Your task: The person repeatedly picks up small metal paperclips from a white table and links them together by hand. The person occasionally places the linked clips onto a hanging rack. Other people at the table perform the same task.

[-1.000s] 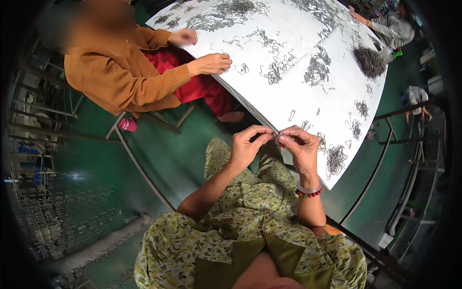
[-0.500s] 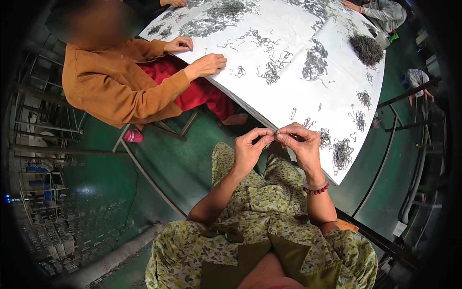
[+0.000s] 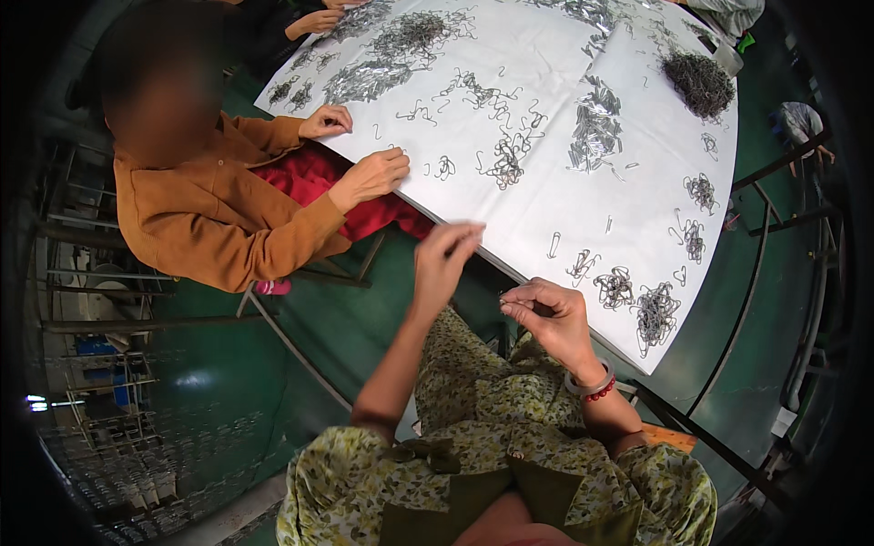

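My left hand (image 3: 446, 259) is over the near left edge of the white-covered table (image 3: 555, 205), its fingertips stretched forward and smeared by motion. Whether it holds anything cannot be made out. Just off the table's edge, my right hand (image 3: 549, 314) pinches thumb and forefinger together. A tiny dark bit shows at their tips, too small to name. Nearest to this hand lie small heaps of bent wire hooks (image 3: 655, 316) and another tangle (image 3: 614, 288). A single long wire loop (image 3: 554, 244) lies beside them.
Loose wire hooks (image 3: 503, 164) are scattered mid-table, next to a band of flat metal strips (image 3: 596, 127). A dense wire heap (image 3: 696, 84) sits far right. At the left, a co-worker in a brown jacket (image 3: 218, 205) has both hands at the table edge. Other people's hands (image 3: 319, 22) show at the far side.
My two hands, together at the fingertips before, are now apart. The left one has gone left and forward to the table edge; the right has dropped slightly toward me, still pinching.
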A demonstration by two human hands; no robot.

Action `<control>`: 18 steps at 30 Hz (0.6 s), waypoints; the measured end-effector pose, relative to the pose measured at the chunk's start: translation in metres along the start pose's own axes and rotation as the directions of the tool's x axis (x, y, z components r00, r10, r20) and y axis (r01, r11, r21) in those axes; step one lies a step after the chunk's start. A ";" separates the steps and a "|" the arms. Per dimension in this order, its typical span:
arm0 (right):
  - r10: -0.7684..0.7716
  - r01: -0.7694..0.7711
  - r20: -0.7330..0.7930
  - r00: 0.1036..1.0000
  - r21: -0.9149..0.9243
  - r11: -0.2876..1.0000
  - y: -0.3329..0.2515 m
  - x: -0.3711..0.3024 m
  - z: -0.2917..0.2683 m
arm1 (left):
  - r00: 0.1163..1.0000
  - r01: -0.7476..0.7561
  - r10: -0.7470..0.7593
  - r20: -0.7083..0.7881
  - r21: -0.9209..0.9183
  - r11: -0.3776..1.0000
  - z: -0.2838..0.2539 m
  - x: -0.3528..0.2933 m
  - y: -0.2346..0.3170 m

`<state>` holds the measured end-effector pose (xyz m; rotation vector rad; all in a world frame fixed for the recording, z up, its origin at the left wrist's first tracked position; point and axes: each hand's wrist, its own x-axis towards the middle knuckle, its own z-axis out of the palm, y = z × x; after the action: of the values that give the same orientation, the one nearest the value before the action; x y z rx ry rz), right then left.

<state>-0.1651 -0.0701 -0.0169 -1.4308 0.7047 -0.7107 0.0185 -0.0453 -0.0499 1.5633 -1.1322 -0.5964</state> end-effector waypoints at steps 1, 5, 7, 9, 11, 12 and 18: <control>0.006 -0.006 0.002 1.000 0.008 1.000 -0.001 0.001 0.001 | 0.994 -0.113 0.110 0.026 0.197 0.974 0.001 0.025 -0.011; -0.061 0.062 0.014 0.998 -0.051 0.997 0.003 0.001 0.002 | 0.906 -0.423 0.358 0.225 0.491 0.761 0.023 0.099 -0.055; -0.059 0.060 0.010 0.998 -0.033 0.998 0.003 -0.001 0.001 | 0.882 -0.466 0.304 0.361 0.566 0.680 0.029 0.114 -0.064; -0.032 0.032 -0.004 0.999 -0.004 0.999 0.003 -0.005 0.001 | 0.865 -0.498 0.309 0.395 0.604 0.623 0.033 0.119 -0.069; -0.031 0.031 -0.008 0.999 -0.007 0.999 0.004 -0.006 0.000 | 0.852 -0.522 0.313 0.419 0.643 0.560 0.030 0.124 -0.064; -0.030 0.030 -0.007 1.000 -0.008 1.000 0.004 -0.008 0.000 | 0.873 -0.482 0.266 0.409 0.637 0.601 0.027 0.127 -0.061; -0.099 0.099 0.010 0.995 -0.073 0.992 0.002 -0.013 -0.003 | 0.941 -0.127 -0.093 0.325 0.596 0.793 0.025 0.154 -0.020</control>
<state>-0.1752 -0.0615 -0.0194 -1.5434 0.6638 -0.7631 0.0697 -0.1939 -0.0492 2.0463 -1.7260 -0.5229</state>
